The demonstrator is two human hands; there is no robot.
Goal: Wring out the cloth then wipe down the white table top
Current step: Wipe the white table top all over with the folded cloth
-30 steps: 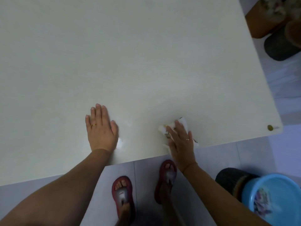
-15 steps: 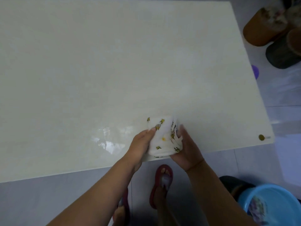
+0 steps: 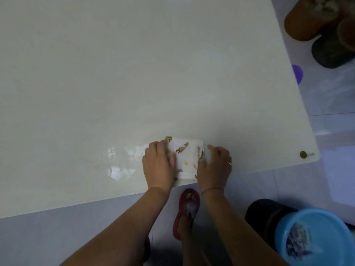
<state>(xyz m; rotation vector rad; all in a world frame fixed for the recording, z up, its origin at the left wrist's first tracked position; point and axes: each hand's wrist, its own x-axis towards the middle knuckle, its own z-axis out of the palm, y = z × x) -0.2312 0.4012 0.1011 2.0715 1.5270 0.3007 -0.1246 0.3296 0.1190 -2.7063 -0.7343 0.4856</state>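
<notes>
Having hung bunched between both hands a moment ago, the cloth now lies flat on the surface by its near edge, refolded, I judge, for more wiping. The left hand presses it with flat fingers. The right hand covers its right edge, grip unclear. It is white with small yellow figures.

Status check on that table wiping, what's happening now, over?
Left hand flat on the cloth, right hand at its right edge, grip unclear. Cloth flat on the white table, near edge. Small round object at right corner, well apart.
</notes>
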